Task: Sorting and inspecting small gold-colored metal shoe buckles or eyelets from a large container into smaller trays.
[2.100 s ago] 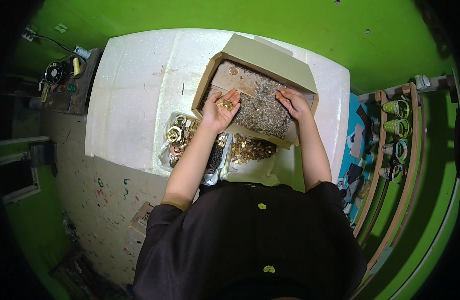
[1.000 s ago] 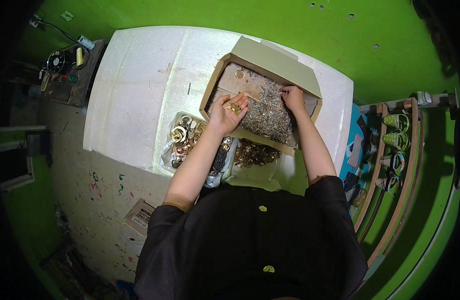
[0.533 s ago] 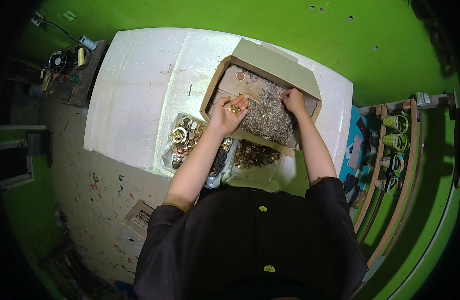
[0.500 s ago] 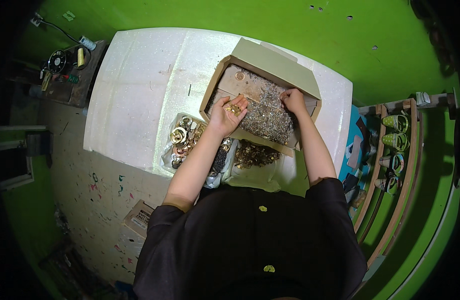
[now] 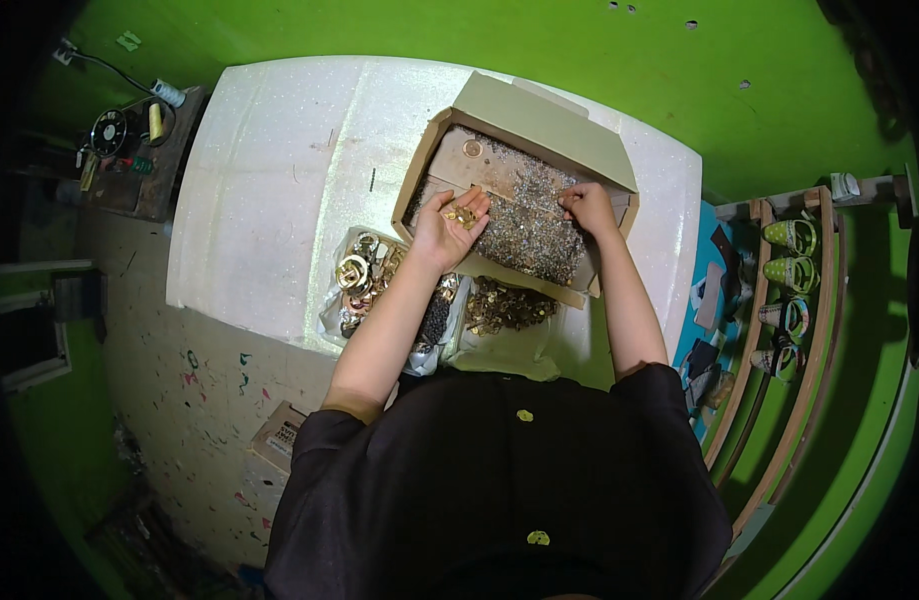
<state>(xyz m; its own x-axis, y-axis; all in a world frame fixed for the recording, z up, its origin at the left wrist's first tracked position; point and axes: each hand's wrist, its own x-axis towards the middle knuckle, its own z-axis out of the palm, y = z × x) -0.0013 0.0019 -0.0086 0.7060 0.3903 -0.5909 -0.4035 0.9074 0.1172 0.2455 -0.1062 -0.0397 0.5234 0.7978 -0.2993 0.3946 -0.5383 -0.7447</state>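
Observation:
My left hand is palm up and cupped over the near left edge of an open cardboard box. Several small gold-coloured metal pieces rest on its palm and fingers. Inside the box lies a spread of small glittering beads or stones, thickest on the right side. My right hand is over the right part of this spread, fingertips pinched together; whatever is between them is too small to make out. A round gold-coloured piece lies at the far left on the box's bare cardboard floor.
Close to my body are a bag-lined container of gold and silver metal parts and a clear tray of brownish-gold pieces. A white sparkly tabletop carries everything. Right stands a wooden rack with green sandals.
The view has shifted slightly. My left hand stays cupped with the gold-coloured pieces, and my right hand keeps its pinch over the beads at nearly the same spot.

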